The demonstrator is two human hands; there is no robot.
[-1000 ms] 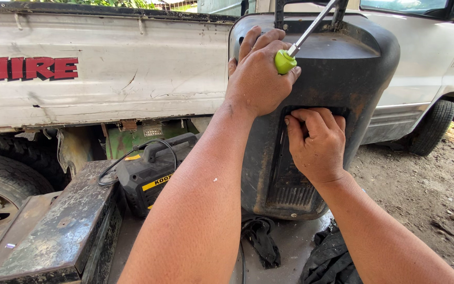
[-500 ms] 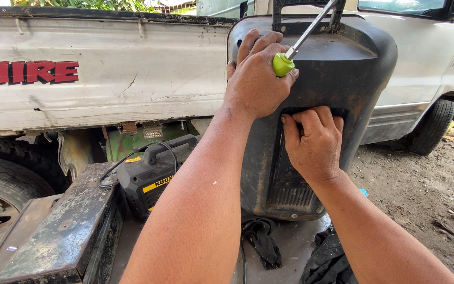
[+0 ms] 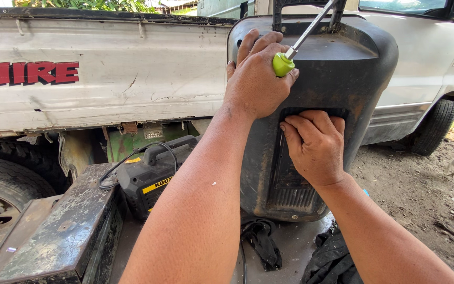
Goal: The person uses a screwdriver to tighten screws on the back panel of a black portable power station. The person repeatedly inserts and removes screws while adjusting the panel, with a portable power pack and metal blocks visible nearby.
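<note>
The left hand (image 3: 256,79) is clenched around a screwdriver (image 3: 296,44), its green handle end poking out by the knuckles and the metal shaft running up and to the right toward the top edge of a tall black speaker (image 3: 337,100). The speaker stands upright on a grey surface (image 3: 290,247), its back turned to the camera, dusty and scuffed, with a handle bar rising from its top. The right hand (image 3: 313,147) lies flat against the speaker's back, fingers (image 3: 303,123) curled over the upper lip of a recessed panel (image 3: 290,181); it grips that edge and holds no loose thing. The recess is a shallow pocket, ribbed at the bottom, and I cannot tell what sits inside it behind the hand. On the surface near the speaker's base lie a black strap (image 3: 261,242) and a dark cloth (image 3: 332,257) toward the near edge. To the left, a small black and yellow machine (image 3: 151,179) stands just beside the speaker, a black cable (image 3: 116,171) looping from it. A worn metal box (image 3: 53,236) takes the left near corner. Close behind all this runs the white side of a truck (image 3: 106,73), which leaves little room at the back; a tyre (image 3: 1,194) shows low on the left. On the right, bare dirt ground (image 3: 421,194) lies open, with a white car (image 3: 432,63) and its wheel (image 3: 434,126) beyond.
</note>
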